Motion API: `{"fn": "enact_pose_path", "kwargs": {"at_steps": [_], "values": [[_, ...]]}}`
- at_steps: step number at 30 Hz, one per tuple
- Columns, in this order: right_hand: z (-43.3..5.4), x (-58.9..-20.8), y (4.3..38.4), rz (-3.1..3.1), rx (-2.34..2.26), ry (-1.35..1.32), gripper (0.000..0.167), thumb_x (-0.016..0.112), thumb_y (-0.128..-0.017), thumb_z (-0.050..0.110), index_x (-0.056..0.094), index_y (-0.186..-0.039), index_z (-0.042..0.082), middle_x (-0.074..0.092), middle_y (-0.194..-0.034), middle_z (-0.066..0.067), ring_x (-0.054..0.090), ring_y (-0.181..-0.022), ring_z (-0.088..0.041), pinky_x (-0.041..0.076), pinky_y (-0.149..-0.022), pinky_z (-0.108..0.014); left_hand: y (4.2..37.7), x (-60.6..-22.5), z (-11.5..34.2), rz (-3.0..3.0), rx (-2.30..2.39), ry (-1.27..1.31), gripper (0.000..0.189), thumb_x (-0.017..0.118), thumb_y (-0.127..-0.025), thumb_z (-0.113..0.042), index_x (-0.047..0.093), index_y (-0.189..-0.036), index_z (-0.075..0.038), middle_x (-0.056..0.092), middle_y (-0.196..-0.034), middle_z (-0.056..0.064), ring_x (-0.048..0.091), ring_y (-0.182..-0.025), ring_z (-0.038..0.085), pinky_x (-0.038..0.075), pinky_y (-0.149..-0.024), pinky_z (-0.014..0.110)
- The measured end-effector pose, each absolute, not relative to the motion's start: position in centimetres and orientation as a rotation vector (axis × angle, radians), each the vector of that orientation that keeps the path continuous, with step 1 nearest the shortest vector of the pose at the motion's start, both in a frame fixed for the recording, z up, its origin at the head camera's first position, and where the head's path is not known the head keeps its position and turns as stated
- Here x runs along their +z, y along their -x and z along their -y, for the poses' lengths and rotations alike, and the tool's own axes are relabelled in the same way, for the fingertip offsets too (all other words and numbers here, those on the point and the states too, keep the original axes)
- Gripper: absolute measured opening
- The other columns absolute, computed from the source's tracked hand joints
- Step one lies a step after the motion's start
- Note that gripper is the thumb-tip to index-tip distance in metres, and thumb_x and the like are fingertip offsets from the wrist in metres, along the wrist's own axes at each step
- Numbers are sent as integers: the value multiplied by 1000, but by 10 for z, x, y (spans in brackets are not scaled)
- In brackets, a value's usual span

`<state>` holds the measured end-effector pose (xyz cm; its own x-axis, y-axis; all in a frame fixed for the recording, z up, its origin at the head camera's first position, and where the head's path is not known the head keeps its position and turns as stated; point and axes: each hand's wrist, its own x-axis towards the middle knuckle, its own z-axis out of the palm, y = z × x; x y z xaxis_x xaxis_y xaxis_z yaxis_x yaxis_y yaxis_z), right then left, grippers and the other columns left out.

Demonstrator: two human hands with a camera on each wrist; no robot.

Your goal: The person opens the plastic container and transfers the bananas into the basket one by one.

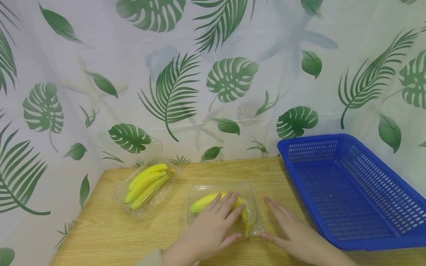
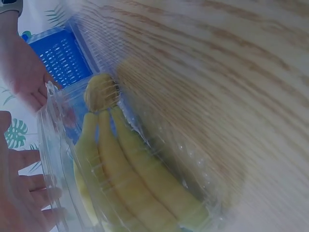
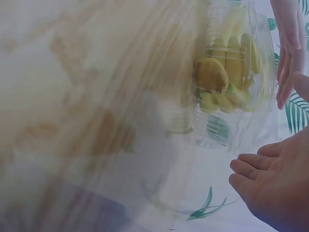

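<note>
A clear plastic clamshell box [image 1: 247, 189] with a bunch of yellow bananas [image 1: 201, 203] inside stands near the table's front. My left hand [image 1: 213, 226] lies over its top with fingers extended; in the left wrist view its fingertips [image 2: 41, 198] appear to touch the lid. My right hand [image 1: 294, 232] is just right of the box, fingers straight, holding nothing. The right wrist view shows a small gap between my right hand [image 3: 275, 179] and the box [image 3: 263, 96]. The bananas' joined stem end [image 2: 101, 93] points toward the right side. The left hand hides part of the bunch.
Farther left on the wooden table [image 1: 96, 218] sits a second clear box [image 1: 156, 205] with bananas [image 1: 146, 184]. A large blue perforated basket [image 1: 319, 218] stands at the right, close to my right hand. A leaf-printed cloth [image 1: 233, 122] hangs behind the table.
</note>
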<state>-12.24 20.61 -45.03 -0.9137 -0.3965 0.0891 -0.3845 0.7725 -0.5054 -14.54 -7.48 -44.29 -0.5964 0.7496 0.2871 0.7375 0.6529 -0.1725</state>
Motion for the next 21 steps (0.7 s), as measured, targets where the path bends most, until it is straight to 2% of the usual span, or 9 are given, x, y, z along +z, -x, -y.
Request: {"fn": "enact_pose_path", "kwargs": {"at_steps": [6,16,18,21], "values": [[-209,-460,121,-2878,-930,659,84,68,-102,48,33,-164,4,46,-162,-29,47,-144,-58,45,-105,-81,149,-444,66,2519,61,1223,67,52,-107,-57,45,-161,-17,38,-172,13,37,-160,30,33,-132,46],[-214,-472,123,-2846,-1105,772,70,71,-102,30,43,-159,-1,58,-155,-21,55,-139,-50,50,-105,-74,151,-446,58,2483,101,1261,67,49,-108,-58,46,-161,-17,40,-170,14,38,-159,29,34,-132,46],[-215,-476,123,-2838,-1111,783,67,70,-103,27,44,-158,-1,60,-153,-18,58,-137,-47,52,-104,-70,150,-445,56,2486,105,1265,67,50,-108,-58,46,-161,-17,41,-170,13,39,-159,29,34,-132,46],[-218,-481,125,-2777,-1168,794,63,67,-105,23,45,-157,-2,63,-151,-19,61,-136,-36,59,-105,-50,150,-445,54,2487,111,1274,66,52,-107,-57,46,-160,-17,41,-170,13,39,-159,29,34,-132,46]]}}
